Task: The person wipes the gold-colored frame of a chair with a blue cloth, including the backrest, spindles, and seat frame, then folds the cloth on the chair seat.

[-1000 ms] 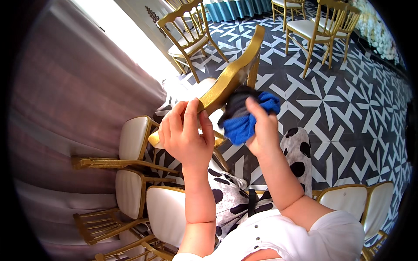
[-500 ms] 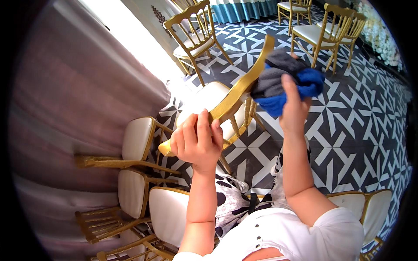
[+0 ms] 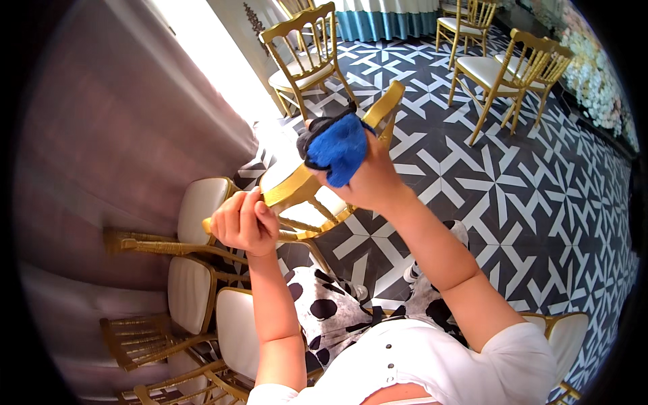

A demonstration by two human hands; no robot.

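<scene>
A gold wooden chair (image 3: 383,102) with a white seat stands in front of me, its curved top rail running from lower left to upper right. My left hand (image 3: 244,221) is closed round the near-left end of that rail. In my right hand (image 3: 378,177) is a bunched blue and dark grey cloth (image 3: 337,150), pressed against the middle of the rail. The cloth and hand cover part of the rail. Part of the white seat shows beneath.
Several gold chairs with white seats, such as one (image 3: 190,293), crowd my left beside a pinkish-grey curtain (image 3: 128,169). More chairs (image 3: 489,71) stand ahead on the black-and-white patterned floor (image 3: 486,182). A table with a teal-hemmed cloth (image 3: 385,23) and white flowers (image 3: 601,74) are farther off.
My right hand has moved left and down with the cloth, from the rail's far end to its middle. My left hand and the rail have shifted left and lower in view.
</scene>
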